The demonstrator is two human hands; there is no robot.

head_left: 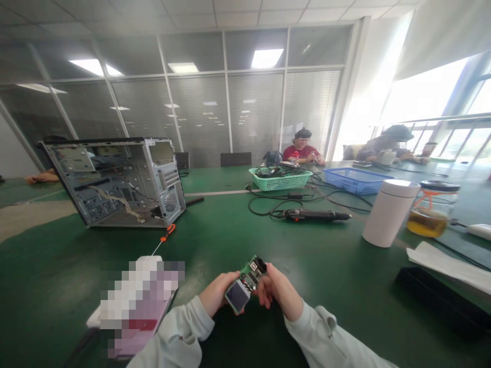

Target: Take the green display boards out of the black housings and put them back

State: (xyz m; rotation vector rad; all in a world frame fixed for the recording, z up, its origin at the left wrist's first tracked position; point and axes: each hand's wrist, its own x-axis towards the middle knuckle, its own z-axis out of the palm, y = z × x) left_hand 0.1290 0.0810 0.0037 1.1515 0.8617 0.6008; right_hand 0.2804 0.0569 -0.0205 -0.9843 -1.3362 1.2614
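Observation:
Above the table's near edge, a small green circuit board (250, 276) with a square grey screen (238, 296) is held tilted between both hands. My left hand (218, 292) is closed around the board's left side, beside the screen. At the upper right corner sits a dark round part (261, 264), and the thumb of my right hand (279, 290) presses against it. The other fingers of that hand are curled near the board's right edge. Part of the board's underside is hidden by my fingers.
An open computer case (126, 184) stands at left, with an orange-handled tool (168, 233) nearby. Ahead lie an electric screwdriver (316, 215), cables, a green basket (282, 181) and a blue basket (355, 181). A white tumbler (389, 214) and jar (433, 209) stand right. People sit beyond.

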